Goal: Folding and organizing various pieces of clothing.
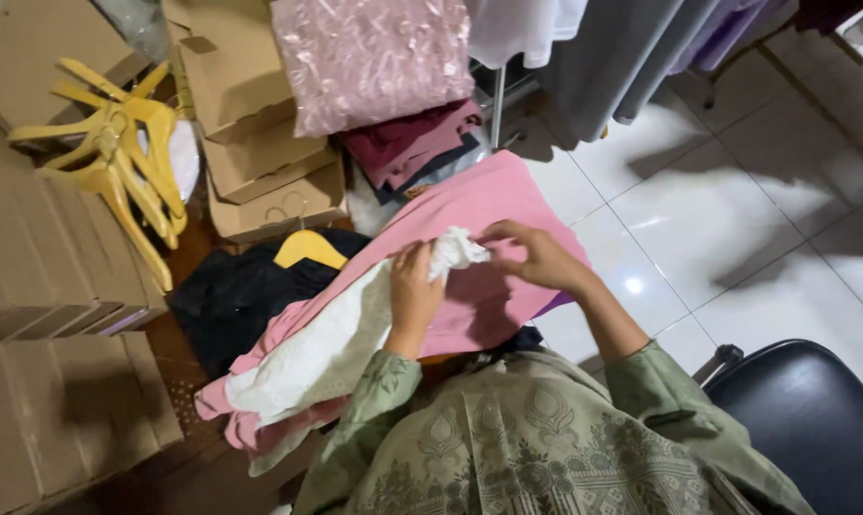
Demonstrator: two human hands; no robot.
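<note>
The left hand (414,286) is closed on the bunched end of a white lacy cloth (341,343), fingers curled over its upper edge. The right hand (536,256) pinches the same crumpled tip from the other side, fingertips pressed together on the fabric. The two hands sit just apart, with the cloth's tip between them.

The white cloth runs down and to the left from the hands, lying on top of a large pink garment (479,215) spread across the person's lap; the pink fabric's far edge reaches out over the white tiled floor (737,210). Beneath its left side lies a black garment (231,296) with a yellow hanger (307,250) resting on it.

The left is crowded: stacked brown cardboard boxes (259,162), a bundle of yellow plastic hangers (126,153), more flat cartons (50,257), and a packed pink sequinned fabric (369,57) over folded maroon clothes (412,143). To the right the floor lies open up to grey hanging garments (622,57). A black padded chair seat (813,420) stands close by the right elbow.
</note>
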